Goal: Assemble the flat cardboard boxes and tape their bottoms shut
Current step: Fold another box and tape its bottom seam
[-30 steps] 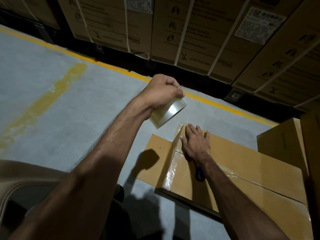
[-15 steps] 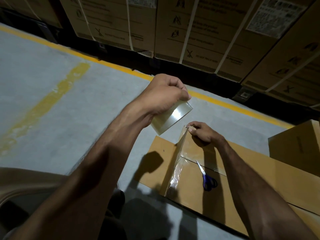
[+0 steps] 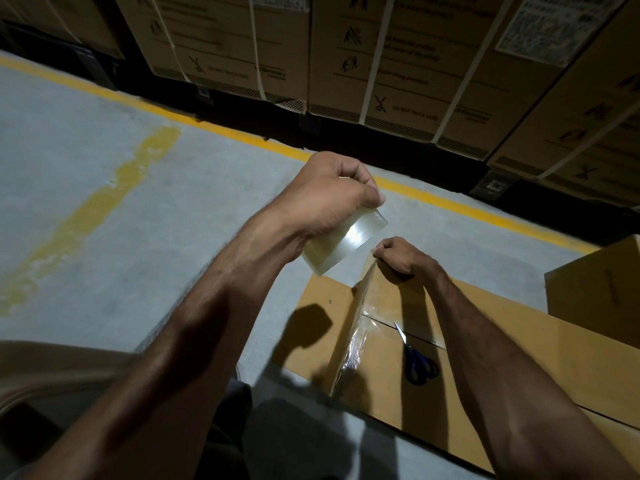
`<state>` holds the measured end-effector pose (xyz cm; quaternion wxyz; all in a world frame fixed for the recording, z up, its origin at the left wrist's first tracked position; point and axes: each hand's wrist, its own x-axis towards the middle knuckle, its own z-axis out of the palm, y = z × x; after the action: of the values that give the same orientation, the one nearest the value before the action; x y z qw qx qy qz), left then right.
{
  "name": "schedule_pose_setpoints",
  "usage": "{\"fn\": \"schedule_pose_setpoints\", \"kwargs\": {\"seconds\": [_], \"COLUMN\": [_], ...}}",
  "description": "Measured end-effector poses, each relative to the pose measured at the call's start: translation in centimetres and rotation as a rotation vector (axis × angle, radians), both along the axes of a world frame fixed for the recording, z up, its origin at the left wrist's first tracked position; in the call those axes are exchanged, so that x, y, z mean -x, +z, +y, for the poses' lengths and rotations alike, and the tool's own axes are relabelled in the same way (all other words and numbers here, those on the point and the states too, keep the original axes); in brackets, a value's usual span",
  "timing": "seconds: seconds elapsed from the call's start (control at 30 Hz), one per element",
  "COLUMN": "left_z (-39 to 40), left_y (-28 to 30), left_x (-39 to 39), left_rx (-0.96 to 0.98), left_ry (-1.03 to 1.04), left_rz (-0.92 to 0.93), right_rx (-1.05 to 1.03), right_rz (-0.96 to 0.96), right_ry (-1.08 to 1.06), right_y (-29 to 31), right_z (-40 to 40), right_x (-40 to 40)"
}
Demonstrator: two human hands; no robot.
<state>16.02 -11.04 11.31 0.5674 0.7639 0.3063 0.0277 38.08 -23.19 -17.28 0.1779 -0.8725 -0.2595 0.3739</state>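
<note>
Lying on the grey concrete floor (image 3: 104,237) at lower right, the cardboard box (image 3: 485,341) presents its closed bottom flaps upward, with one flap (image 3: 325,306) projecting flat at its left end. A strip of clear tape (image 3: 360,323) runs across the left end of the box, crossing the flap seam, and rises off the far edge toward the roll. The left hand (image 3: 325,199) is raised above the box corner, fingers curled round the tape roll (image 3: 343,244) and gripping it. The right hand (image 3: 401,254) sits at the far edge of the box, fingers curled, pinching the tape strip just below the roll. Blue-handled scissors (image 3: 415,362) lie on the box top, beside the right forearm, blades pointing away from the wearer. A second brown box (image 3: 599,289) stands at the right edge, just behind the first. A yellow floor line (image 3: 173,112) runs along the base of stacked strapped cartons (image 3: 381,57) in the background.
</note>
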Motion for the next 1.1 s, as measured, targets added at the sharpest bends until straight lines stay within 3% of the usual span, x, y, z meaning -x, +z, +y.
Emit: {"fn": "schedule_pose_setpoints", "kwargs": {"seconds": [1.1], "left_z": [0.3], "left_y": [-0.8], "left_x": [-0.5], "left_rx": [0.063], "left_ry": [0.004], "left_rz": [-0.079], "right_rx": [0.023], "right_rz": [-0.075], "right_ry": [0.106], "right_y": [5.9], "right_z": [1.1], "right_x": [2.1]}}
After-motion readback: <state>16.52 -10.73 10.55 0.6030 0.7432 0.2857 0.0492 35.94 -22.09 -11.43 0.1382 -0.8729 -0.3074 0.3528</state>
